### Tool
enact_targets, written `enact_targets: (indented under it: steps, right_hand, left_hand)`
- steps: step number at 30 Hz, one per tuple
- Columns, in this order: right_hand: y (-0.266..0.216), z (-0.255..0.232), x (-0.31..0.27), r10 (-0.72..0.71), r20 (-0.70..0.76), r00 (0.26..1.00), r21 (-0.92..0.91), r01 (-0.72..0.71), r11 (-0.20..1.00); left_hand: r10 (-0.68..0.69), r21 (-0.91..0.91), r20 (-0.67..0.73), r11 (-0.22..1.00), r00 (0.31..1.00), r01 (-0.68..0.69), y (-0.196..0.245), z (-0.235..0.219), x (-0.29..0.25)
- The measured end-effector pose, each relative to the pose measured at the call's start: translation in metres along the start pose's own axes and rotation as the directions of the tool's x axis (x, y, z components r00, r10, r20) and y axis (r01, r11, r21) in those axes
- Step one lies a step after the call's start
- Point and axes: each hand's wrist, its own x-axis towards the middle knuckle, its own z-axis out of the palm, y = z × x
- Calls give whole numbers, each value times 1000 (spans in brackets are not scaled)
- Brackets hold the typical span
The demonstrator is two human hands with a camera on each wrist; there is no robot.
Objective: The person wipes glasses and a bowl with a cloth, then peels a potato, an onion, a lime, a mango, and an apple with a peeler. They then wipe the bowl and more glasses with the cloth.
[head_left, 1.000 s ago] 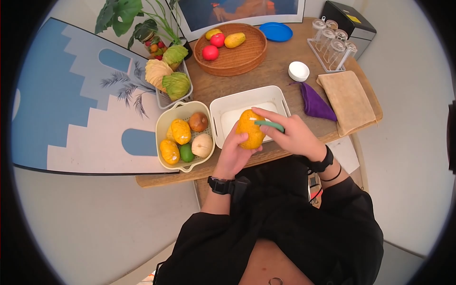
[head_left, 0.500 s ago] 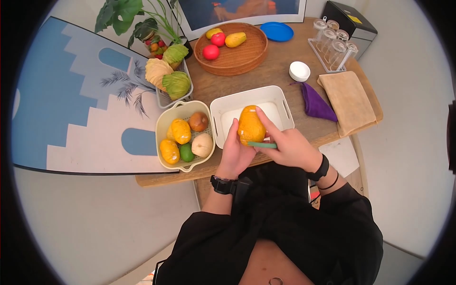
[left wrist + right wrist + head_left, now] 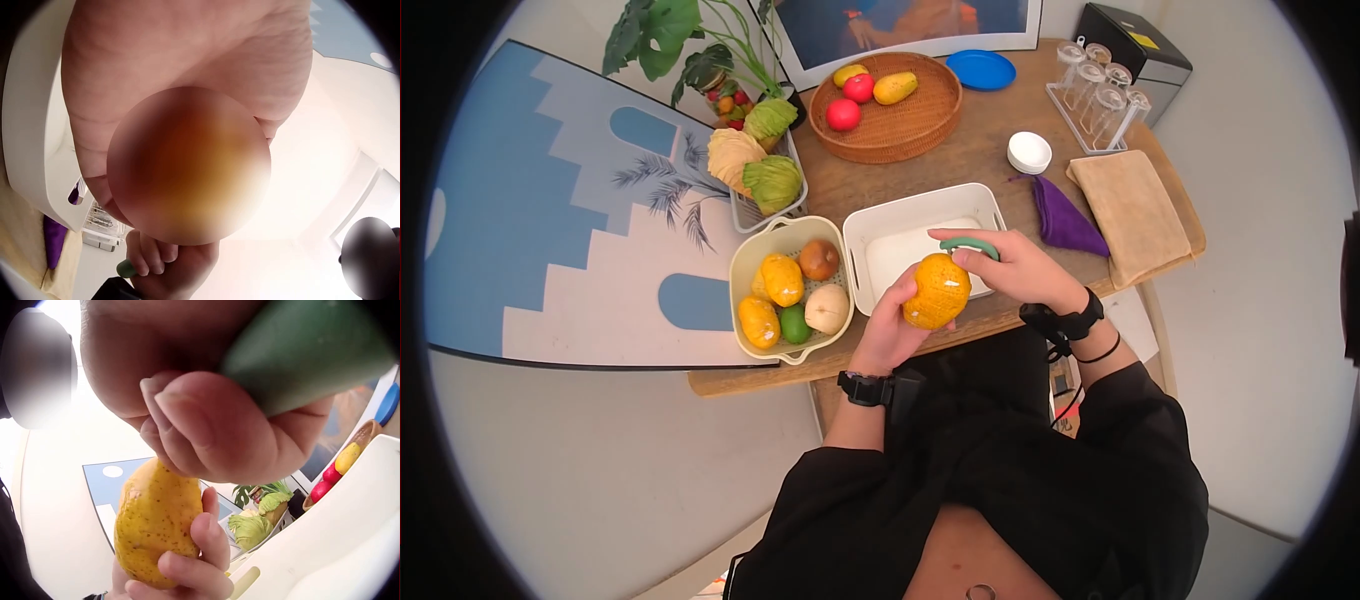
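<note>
While the left hand [image 3: 892, 325] is gripping a yellow fruit [image 3: 937, 291] near the white tray's [image 3: 873, 290] front edge, right hand [image 3: 1028, 268] curling its fingers round a green-handled tool [image 3: 972, 245] just beside the fruit.

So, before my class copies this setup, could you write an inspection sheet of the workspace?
Surface: wooden table, bare grain showing.
Job's things: yellow fruit, green-handled tool, its working end unclear; white tray just beyond.
Clutter: purple cloth beside tan cloth; white bowl.
Grips: left hand round the fruit; right hand on the tool.
Cables: black cord by the right wrist.
Surroundings: leafy plant, framed picture.
</note>
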Motion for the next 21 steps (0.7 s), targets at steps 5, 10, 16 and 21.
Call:
enact_targets:
  steps: [5,10,16,21]
  right_hand:
    - [-3,17,-13,-189,-46,981,-236,173,956]
    - [3,40,-24,-126,22,992,-577,116,809]
    - [8,16,-6,-184,-136,973,-223,151,963]
    - [3,-4,1,23,21,1000,-72,-22,997]
  left_hand:
    - [14,-157,-41,987,999,-20,6,10,7]
    - [20,-118,-226,992,974,-47,5,31,15]
    - [23,-78,-209,996,978,-40,-4,9,10]
    - [52,61,-77,997,996,-48,-5,-3,7]
